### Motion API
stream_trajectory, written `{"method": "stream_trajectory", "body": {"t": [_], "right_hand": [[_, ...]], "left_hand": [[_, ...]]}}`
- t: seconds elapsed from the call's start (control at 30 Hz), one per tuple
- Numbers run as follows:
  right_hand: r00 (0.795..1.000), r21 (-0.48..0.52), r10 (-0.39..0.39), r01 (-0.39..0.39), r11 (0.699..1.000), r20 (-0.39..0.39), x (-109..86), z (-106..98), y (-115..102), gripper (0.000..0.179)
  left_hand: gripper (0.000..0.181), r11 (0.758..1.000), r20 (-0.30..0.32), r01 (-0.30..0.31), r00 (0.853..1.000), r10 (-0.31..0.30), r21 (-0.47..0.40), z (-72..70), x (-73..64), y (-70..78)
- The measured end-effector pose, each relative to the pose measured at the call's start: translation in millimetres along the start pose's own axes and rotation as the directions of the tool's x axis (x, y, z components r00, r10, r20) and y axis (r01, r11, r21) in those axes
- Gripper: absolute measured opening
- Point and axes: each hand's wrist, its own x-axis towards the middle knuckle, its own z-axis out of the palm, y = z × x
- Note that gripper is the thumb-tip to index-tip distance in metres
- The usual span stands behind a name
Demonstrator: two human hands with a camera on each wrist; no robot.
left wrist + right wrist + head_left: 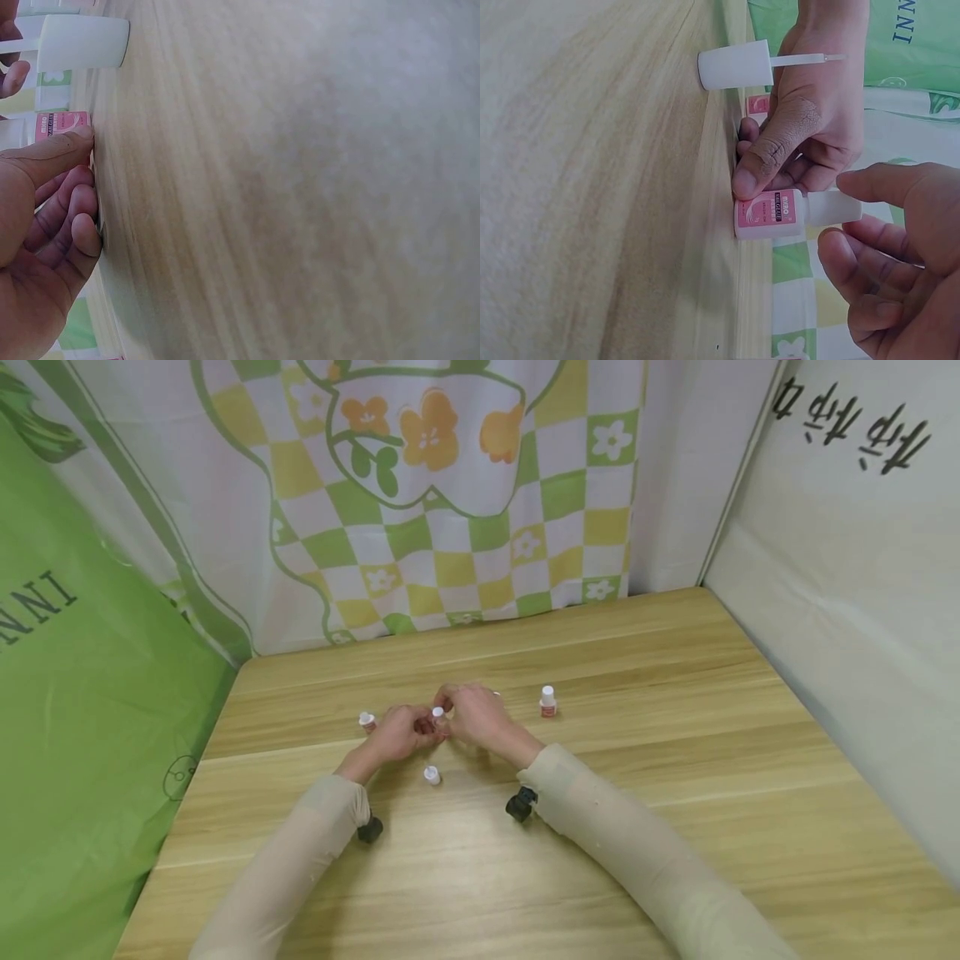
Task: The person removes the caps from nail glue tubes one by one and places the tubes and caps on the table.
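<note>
Pinching glue bottle (767, 214) upright on bench (622, 195) with left fingers (769, 159), at twelve o'clock from loose brush cap (735, 66); with right fingers (846, 266) parted around bottle's top (834, 208). Probably at cap-turning step; next, needing firmer grip.

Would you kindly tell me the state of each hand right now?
Left hand: closed, holding the small bottle near its base.
Right hand: fingers around the bottle's white cap; whether they grip it cannot be told.
</note>
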Motion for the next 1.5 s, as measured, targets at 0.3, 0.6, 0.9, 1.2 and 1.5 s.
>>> {"method": "stream_trajectory", "body": {"t": [0.3, 0.6, 0.9, 1.2, 1.5], "right_hand": [[1.000, 0.002, 0.012, -0.012, 1.000, -0.019, -0.4, -0.1, -0.4, 0.015], [1.000, -0.027, 0.010, -0.010, 1.000, -0.012, -1.4, -0.1, -0.9, 0.017], [0.999, -0.034, 0.022, -0.022, 0.999, -0.024, -0.9, 1.1, -0.5, 0.016], [1.000, -0.027, -0.006, 0.005, 1.000, -0.013, -1.2, 0.6, -1.1, 0.015], [1.000, -0.037, 0.018, -0.018, 0.999, -0.014, -1.6, -0.5, -2.5, 0.016]], "left_hand": [[0.011, 1.000, -0.003, -0.001, 1.000, 0.001, 0.007, -0.6, 0.7, 1.2], [0.012, 1.000, -0.009, -0.003, 1.000, 0.003, 0.012, 1.7, 0.8, -1.3], [0.012, 1.000, -0.007, 0.001, 1.000, -0.001, 0.020, 2.0, 0.5, -1.1], [0.012, 0.999, -0.011, 0.003, 1.000, -0.002, 0.033, 1.8, 0.0, -1.0], [0.014, 0.999, -0.025, -0.008, 1.000, 0.010, 0.048, 3.1, -0.4, -1.8]]}}
